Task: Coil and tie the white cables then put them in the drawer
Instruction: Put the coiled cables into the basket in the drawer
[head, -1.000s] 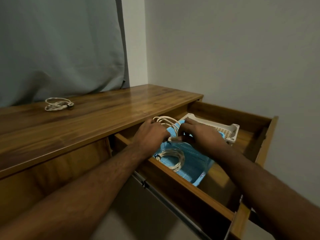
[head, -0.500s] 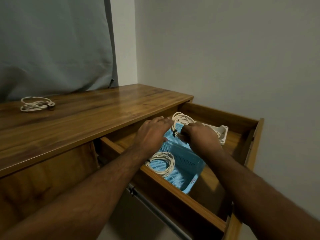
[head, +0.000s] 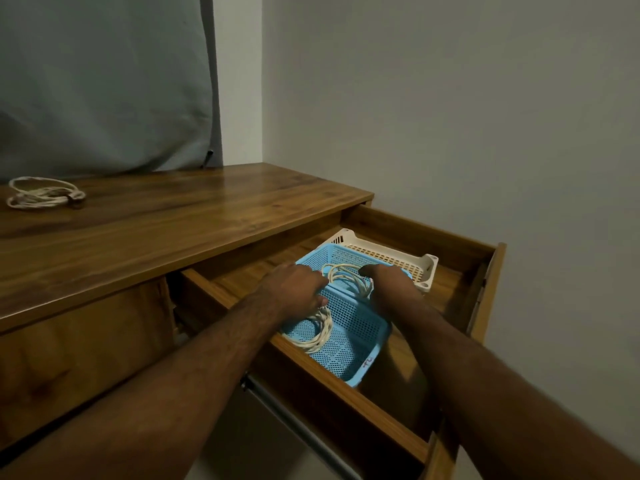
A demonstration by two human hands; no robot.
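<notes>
The wooden drawer (head: 346, 403) is pulled out, with a blue mesh basket (head: 360, 344) inside it. A coiled white cable (head: 348, 279) lies in the basket's far half, between my hands. My left hand (head: 294, 289) grips its left edge with curled fingers. My right hand (head: 389, 285) curls over its right edge, fingertips hidden. A second white coil (head: 317, 332) lies in the near half, partly under my left wrist. A third tied coil (head: 41, 195) rests on the desk top at far left.
A cream perforated tray (head: 398, 256) sits behind the blue basket, in the drawer's far corner. The wooden desk top (head: 173, 230) runs left beneath a grey cloth (head: 104, 81). A grey wall stands right of the drawer. A metal drawer rail (head: 298, 434) shows below.
Both hands have lowered the coil from above the basket down into its far half. The view has shifted, so the desk-top coil appears further left.
</notes>
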